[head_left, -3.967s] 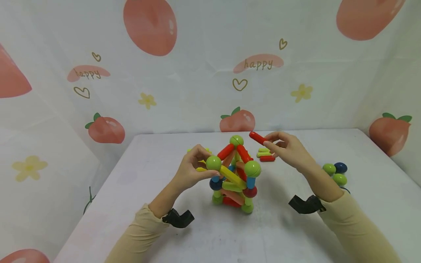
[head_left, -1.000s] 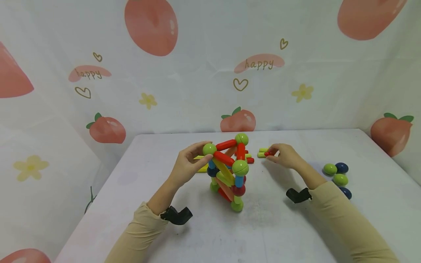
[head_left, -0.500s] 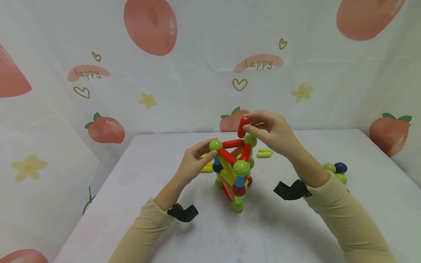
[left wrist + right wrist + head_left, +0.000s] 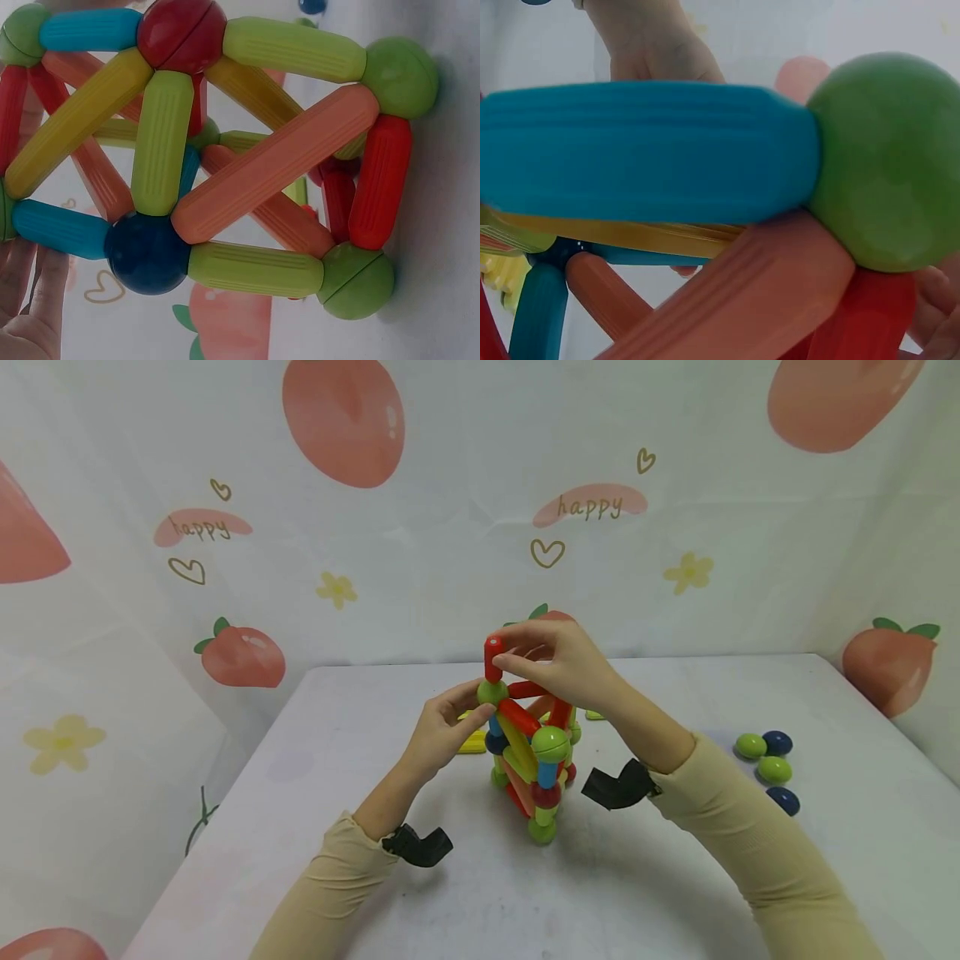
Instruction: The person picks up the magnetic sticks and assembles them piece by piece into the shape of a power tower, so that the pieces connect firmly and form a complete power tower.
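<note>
A tower of coloured rods and balls [image 4: 517, 747], a stick-and-ball building toy, stands on the table. At its upper left corner my left hand [image 4: 438, 735] holds a green ball [image 4: 492, 693] between thumb and fingers. My right hand [image 4: 566, 664] pinches a red rod [image 4: 492, 658], which stands upright with its lower end on that ball. The right hand hides the tower's rear top corner in the head view. Close up in the left wrist view are a dark blue ball [image 4: 148, 253] and a salmon rod [image 4: 277, 161]. A blue rod [image 4: 645, 154] fills much of the right wrist view.
Loose green and dark blue balls [image 4: 775, 769] lie at the table's right. Yellow rods [image 4: 472, 742] lie behind the tower, left of it. Part of a yellow-green rod [image 4: 595, 715] shows under the right forearm. A printed cloth [image 4: 420, 593] hangs behind the table.
Over four seconds the tower turned and gained a third red rod on top. My right hand took another red rod from the table and moved it left onto the green ball. The left hand kept its hold.
</note>
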Demonstrator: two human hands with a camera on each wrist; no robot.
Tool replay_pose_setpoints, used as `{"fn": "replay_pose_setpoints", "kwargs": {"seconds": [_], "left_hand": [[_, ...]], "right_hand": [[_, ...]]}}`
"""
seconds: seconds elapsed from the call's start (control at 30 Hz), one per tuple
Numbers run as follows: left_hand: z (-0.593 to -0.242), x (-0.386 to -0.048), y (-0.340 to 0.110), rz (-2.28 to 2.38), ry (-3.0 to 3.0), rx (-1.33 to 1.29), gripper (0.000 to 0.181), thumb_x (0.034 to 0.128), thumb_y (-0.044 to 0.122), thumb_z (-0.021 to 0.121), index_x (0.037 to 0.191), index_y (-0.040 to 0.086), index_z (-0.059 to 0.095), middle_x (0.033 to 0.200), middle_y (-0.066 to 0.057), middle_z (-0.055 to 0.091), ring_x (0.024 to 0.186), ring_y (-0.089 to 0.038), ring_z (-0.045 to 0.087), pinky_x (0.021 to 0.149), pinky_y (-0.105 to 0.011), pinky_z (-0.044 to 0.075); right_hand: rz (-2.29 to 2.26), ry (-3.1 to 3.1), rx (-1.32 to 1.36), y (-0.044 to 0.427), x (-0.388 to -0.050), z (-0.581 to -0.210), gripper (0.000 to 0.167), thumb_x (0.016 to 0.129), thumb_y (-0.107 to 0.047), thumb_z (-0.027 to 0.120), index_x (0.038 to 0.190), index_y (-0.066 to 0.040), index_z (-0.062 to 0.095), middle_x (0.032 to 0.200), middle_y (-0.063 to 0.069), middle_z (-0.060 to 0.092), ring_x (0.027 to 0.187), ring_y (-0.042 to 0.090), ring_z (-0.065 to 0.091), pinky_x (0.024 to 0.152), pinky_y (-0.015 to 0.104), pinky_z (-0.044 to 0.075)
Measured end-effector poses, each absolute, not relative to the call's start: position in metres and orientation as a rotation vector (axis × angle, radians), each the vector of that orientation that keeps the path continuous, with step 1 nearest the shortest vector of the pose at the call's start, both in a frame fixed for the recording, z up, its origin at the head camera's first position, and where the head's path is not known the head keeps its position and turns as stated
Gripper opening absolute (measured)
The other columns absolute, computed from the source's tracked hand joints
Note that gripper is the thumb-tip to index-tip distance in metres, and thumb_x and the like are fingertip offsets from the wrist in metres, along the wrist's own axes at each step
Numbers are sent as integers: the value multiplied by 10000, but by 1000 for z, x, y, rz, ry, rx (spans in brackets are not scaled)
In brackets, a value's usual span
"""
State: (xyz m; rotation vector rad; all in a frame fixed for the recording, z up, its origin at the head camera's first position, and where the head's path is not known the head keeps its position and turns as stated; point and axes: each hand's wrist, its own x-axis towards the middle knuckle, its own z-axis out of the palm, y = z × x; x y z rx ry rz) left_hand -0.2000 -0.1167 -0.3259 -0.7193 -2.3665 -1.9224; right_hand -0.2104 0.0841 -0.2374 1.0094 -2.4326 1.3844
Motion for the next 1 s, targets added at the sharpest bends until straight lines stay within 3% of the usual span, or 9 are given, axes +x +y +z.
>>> {"fn": "replay_pose_setpoints", "kwargs": {"seconds": [0.3,0.53,0.8,1.0], "left_hand": [[-325,-199,-117,-1906,-2377,-700,430,921,128,575,1329,24,487,1255,-204,582,1139,-299,570,919,-287,519],[-322,-195,-123,-1842,-2398,-613,432,889,120,622,1301,34,524,1201,-186,616,1069,-249,609,889,-299,533],[-322,-192,-130,-1850,-2374,-584,424,867,111,650,1271,29,547,1186,-190,620,1000,-109,624,866,-261,539],[-322,-192,-134,-1838,-2369,-557,427,870,88,640,1278,15,538,1192,-203,611,982,-81,618,862,-246,538]], "right_hand": [[1403,-2481,951,96,-212,-238,336,877,-143,641,1201,-60,603,1101,112,668,955,247,662,849,375,547],[1372,-2517,642,142,-234,-252,282,923,-240,581,1141,-66,619,1098,106,634,902,195,608,745,189,492],[1278,-2936,633,170,-268,-319,334,923,-235,576,1179,-21,593,1136,180,615,979,292,592,826,362,527],[1321,-3084,639,171,-278,-366,321,877,-160,628,1140,23,604,1032,185,634,847,213,570,707,255,523]]}}
